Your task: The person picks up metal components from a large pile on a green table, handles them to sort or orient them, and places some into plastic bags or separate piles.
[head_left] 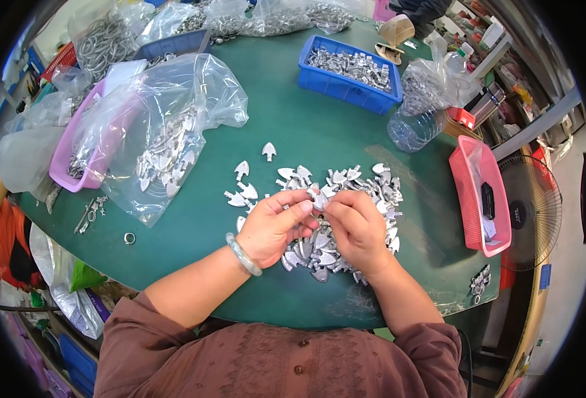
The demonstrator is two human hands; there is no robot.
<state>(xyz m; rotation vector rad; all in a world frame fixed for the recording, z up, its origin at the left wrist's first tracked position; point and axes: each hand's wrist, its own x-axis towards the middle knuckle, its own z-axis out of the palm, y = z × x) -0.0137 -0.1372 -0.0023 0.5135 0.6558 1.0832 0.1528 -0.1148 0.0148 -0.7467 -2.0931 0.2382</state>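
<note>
Silver metal piece (319, 197), small and flat, is pinched between the fingertips of both hands above a green table (293, 119). Left hand (274, 225) is curled closed on the piece from the left, a pale green bangle (242, 254) worn at its wrist. Right hand (358, 225) is closed on the same piece from the right, fingers bent inward. Directly under and around the hands a pile of spade-shaped metal parts (372, 189) is spread on the table; a few loose ones (268, 150) lie apart to the upper left. A clear plastic bag (167, 132) with more parts is laid left of the pile, partly over a pink tray (64, 162). A blue bin (319, 78) filled with metal pieces is seen at the far side, a clear plastic bottle (412, 129) near it. A red basket (469, 199) is placed at the right edge, well apart from the hands.
</note>
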